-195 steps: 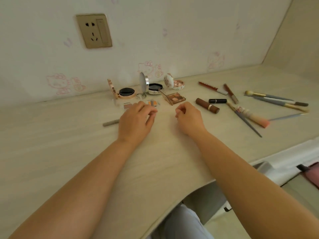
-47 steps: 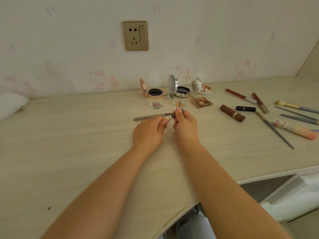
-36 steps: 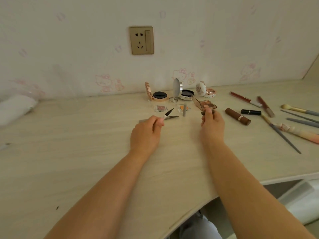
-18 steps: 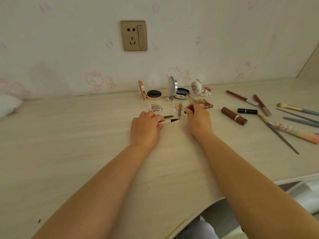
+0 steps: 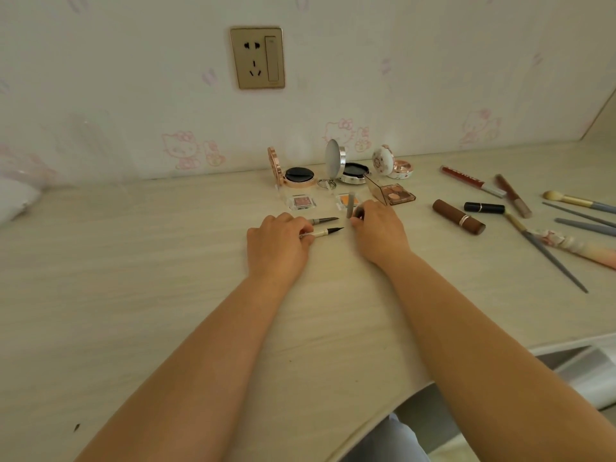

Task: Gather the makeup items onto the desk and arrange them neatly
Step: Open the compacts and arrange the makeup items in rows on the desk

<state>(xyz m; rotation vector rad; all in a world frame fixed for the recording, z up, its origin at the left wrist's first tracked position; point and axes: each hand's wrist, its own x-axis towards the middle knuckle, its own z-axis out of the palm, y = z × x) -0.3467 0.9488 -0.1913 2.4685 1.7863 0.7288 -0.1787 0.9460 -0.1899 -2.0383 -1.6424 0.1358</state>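
Observation:
My left hand (image 5: 278, 243) pinches a slim white eyeliner pen (image 5: 322, 232) low over the pale wooden desk (image 5: 166, 278); its bare black tip points right. My right hand (image 5: 380, 230) is just right of that tip, its fingers curled round a small dark cap (image 5: 358, 212) that is mostly hidden. A second grey pen (image 5: 322, 221) lies just beyond the first. A grey cap (image 5: 349, 205) lies across an orange eyeshadow pan (image 5: 343, 199).
By the wall stand open compacts (image 5: 298, 176), (image 5: 355, 168), (image 5: 398, 168), a pink shadow pan (image 5: 302, 201) and a brown palette (image 5: 395, 195). Lipsticks (image 5: 458, 216), (image 5: 484, 207), gloss tubes (image 5: 471, 180) and several brushes (image 5: 580, 250) lie on the right. The desk edge curves in at bottom right.
Both hands held the capped pen together, then my right hand pulled away to the right with the cap. It has since come back beside the bare tip; my left hand stayed put.

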